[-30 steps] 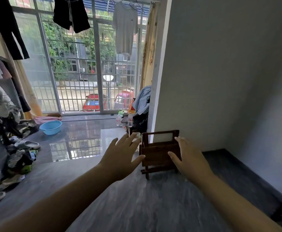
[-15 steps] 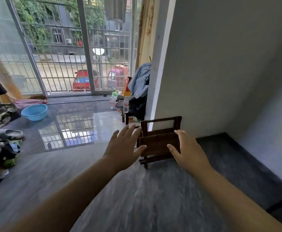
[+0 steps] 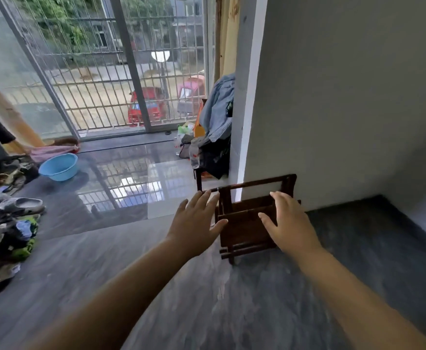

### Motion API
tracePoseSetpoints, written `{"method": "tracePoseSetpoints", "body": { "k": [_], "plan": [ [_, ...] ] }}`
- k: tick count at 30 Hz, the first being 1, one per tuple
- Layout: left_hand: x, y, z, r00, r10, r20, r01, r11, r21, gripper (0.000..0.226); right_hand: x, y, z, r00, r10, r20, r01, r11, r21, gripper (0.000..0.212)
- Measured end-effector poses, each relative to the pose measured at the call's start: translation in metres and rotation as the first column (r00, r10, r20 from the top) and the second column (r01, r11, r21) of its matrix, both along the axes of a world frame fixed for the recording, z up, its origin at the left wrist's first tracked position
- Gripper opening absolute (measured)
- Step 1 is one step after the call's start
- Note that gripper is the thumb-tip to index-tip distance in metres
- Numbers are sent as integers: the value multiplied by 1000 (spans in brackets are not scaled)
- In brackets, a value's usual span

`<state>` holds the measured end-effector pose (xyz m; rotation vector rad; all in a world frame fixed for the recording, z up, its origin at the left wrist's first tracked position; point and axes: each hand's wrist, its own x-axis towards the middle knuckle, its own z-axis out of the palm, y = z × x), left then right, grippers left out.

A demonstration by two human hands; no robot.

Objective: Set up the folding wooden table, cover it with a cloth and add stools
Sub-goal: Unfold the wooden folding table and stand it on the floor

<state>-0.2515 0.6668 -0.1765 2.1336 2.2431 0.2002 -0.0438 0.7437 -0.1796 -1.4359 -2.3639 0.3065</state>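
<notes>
wooden folded table (image 3: 247, 223) stands between both hands' spread, empty fingers (image 3: 201, 200).

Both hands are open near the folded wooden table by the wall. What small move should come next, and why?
Probably close both hands on the folded wooden table and lift it away from the wall. The left hand and right hand are spread at its two sides, gripping nothing yet, and it stands folded.

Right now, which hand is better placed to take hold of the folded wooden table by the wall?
Right. The right hand is already spread over the folded wooden table, overlapping its panel, while the left hand is open beside its left edge.
</notes>
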Motion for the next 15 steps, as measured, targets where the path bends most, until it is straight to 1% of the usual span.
{"method": "tracePoseSetpoints", "body": {
  "k": [8,15],
  "plan": [
    [-14,111,-31,999,40,23,-39,999,-36,68,-18,105,-29,999,25,38,-23,998,-61,61],
    [-49,219,-78,998,7,59,-1,994,-106,68,-54,197,-65,996,16,88,-7,994,-107,62]
  ]
}}
